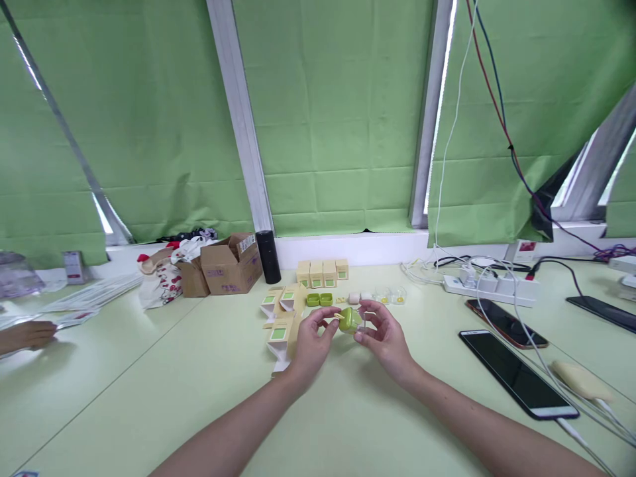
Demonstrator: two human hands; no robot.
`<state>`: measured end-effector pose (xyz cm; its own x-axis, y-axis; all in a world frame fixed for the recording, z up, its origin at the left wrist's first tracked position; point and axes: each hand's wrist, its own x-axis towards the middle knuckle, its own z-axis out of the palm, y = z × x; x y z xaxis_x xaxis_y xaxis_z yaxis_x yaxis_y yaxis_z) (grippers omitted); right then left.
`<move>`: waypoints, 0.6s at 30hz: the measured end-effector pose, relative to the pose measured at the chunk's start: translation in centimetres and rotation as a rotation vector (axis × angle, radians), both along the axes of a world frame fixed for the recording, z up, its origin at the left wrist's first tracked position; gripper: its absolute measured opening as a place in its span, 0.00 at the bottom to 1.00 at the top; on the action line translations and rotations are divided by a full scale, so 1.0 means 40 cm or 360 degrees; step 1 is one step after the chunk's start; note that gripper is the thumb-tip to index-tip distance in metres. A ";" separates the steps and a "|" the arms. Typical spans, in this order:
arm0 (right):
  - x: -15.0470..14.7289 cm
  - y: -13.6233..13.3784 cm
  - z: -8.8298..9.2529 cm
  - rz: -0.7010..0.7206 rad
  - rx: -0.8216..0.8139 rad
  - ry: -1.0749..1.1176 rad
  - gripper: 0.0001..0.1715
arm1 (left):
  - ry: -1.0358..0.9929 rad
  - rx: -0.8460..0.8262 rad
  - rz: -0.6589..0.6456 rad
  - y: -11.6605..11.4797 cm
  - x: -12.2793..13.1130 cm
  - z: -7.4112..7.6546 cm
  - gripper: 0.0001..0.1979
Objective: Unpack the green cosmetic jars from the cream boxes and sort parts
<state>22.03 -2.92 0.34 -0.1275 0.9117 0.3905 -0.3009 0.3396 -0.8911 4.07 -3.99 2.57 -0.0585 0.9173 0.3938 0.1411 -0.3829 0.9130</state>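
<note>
Above the table, a small green box with a clear plastic part [350,320] is held between both my hands. My left hand [316,334] pinches its left side, where a thin pale-yellow piece sticks out. On the right, my right hand [381,334] has fingers and thumb around the clear part. Just behind lie two green open containers [319,299], tiny yellow pieces [340,300], white round pieces [360,297] and clear covers with yellow bits [390,295]. Opened cartons with green windows [279,333] lie beside my left hand.
Several closed small cartons [322,273] stand at the back, near a black cylinder [268,257] and a cardboard box [231,265]. To the right are phones [517,372], a power strip [489,288] and loose cables. Another person's hand [27,336] rests at far left.
</note>
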 end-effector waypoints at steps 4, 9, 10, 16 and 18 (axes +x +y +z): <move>-0.004 -0.004 0.001 0.0001 0.0050 0.0010 0.31 | 0.0050 0.0120 0.0045 -0.014 0.001 0.018 0.10; -0.001 -0.003 -0.001 0.0025 0.0129 -0.0048 0.27 | 0.0026 0.0177 0.0041 -0.017 0.005 0.027 0.05; 0.000 -0.003 -0.002 0.0037 0.0138 -0.0071 0.26 | 0.0019 0.0187 0.0044 -0.017 0.005 0.026 0.04; 0.000 -0.013 -0.001 0.0065 0.0188 -0.0220 0.27 | 0.0125 0.0329 0.0118 -0.024 0.008 0.021 0.01; -0.001 -0.017 0.000 0.0046 0.0207 -0.0256 0.26 | 0.0205 0.0392 0.0120 -0.028 0.007 0.021 0.01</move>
<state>21.97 -3.59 0.35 -0.2230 0.8500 0.4772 -0.1693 0.4483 -0.8777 4.36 -5.12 3.39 -0.0582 0.7881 0.6128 0.2863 -0.5748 0.7665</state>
